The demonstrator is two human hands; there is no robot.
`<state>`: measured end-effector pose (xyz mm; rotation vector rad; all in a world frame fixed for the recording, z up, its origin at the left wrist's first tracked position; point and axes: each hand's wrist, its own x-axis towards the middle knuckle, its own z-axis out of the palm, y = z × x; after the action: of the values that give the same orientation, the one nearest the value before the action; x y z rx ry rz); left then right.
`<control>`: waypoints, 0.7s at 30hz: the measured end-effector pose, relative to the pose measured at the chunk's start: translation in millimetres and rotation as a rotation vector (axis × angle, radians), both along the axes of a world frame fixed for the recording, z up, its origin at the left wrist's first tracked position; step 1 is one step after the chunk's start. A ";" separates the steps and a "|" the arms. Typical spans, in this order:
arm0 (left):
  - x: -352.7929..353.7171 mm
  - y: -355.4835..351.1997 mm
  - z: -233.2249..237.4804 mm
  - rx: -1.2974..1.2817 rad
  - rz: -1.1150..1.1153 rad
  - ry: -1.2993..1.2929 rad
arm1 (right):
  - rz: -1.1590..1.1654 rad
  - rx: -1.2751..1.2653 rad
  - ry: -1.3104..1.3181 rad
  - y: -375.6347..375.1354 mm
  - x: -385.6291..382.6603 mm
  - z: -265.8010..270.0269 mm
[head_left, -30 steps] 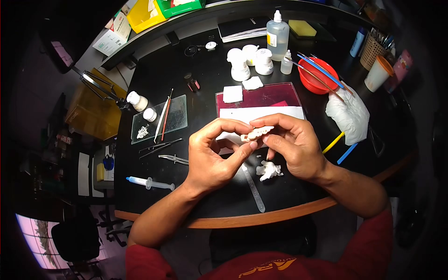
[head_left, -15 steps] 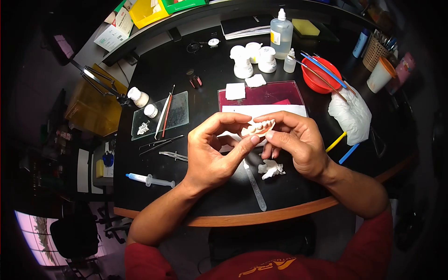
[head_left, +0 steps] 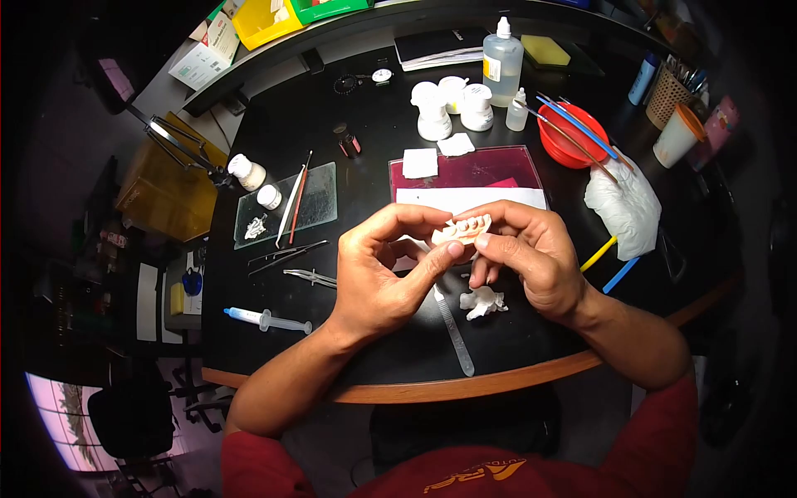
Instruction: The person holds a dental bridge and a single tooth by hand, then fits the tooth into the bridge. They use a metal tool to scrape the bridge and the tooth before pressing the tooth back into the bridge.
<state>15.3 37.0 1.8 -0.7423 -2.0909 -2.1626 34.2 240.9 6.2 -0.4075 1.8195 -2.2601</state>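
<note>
A pale dental model [head_left: 465,230] with a row of teeth is held up above the front of the black bench. My left hand [head_left: 394,270] grips its left end between thumb and fingers. At the right end, my right hand [head_left: 531,253] pinches it the same way, the other fingers curled below. Beneath the hands lie a scalpel [head_left: 453,332] with a flat metal handle and a crumpled white tissue [head_left: 483,302]. White paper [head_left: 473,197] rests on a dark red tray [head_left: 481,166] just behind the hands.
On the left are a glass slab [head_left: 320,203] with thin tools, tweezers [head_left: 310,276] and a syringe [head_left: 267,320]. White jars [head_left: 434,116], a clear bottle [head_left: 502,66] and a red bowl [head_left: 560,149] with brushes stand at the back. A white cloth [head_left: 627,207] lies at right.
The dental model has tilted slightly, so more of its toothed face shows. Both hands keep their hold and have barely shifted.
</note>
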 end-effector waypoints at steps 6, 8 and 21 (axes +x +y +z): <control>-0.7 -3.8 -0.9 -0.064 -0.032 -0.001 | 0.007 0.012 -0.005 0.9 -0.3 0.6; -1.0 -3.7 -0.8 -0.047 -0.047 0.006 | 0.002 0.005 -0.002 0.7 0.5 -0.5; -1.2 -4.2 -0.5 -0.047 -0.058 -0.031 | 0.005 -0.005 0.007 0.0 0.3 -0.1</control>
<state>14.1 32.7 1.3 -0.7889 -2.1692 -2.1740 34.4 240.9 6.1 -0.4212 1.8153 -2.2630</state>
